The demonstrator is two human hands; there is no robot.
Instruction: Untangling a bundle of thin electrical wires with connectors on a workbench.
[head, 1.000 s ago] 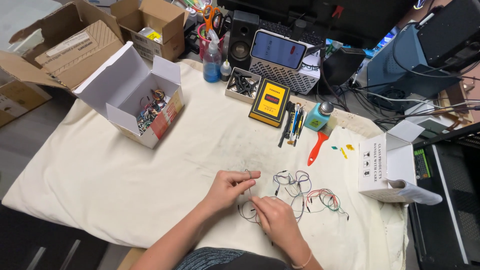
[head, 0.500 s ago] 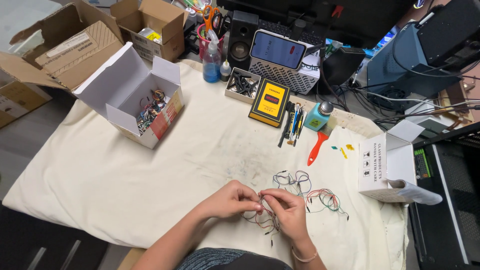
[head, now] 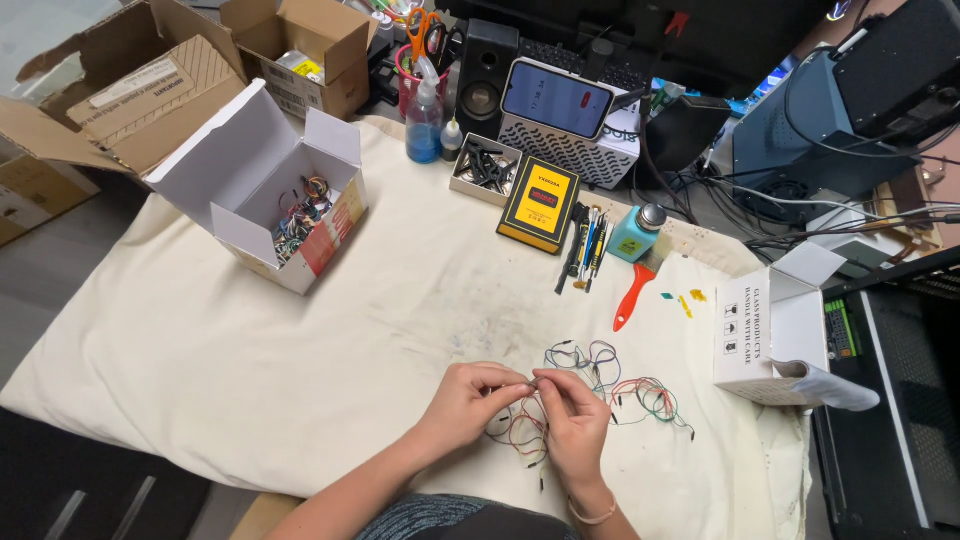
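My left hand (head: pixel 472 396) and my right hand (head: pixel 573 418) meet fingertip to fingertip just above the cream cloth (head: pixel 250 350), pinching thin jumper wires (head: pixel 520 430) between them. A loose bunch of red, yellow and dark wires hangs below my fingers. To the right, more coloured jumper wires (head: pixel 640 395) lie spread on the cloth. Both hands are closed on the wires.
An open white box (head: pixel 270 200) with coloured wires stands at left, brown cardboard boxes (head: pixel 150 90) behind it. A yellow-black case (head: pixel 540 203), pens, a red-handled tool (head: pixel 630 298), a teal bottle (head: pixel 637 233) and a white carton (head: pixel 775 330) stand at the back and right.
My hands have come together over the wires and lifted a small bunch. One second ago they were apart and lay flat on the cloth.
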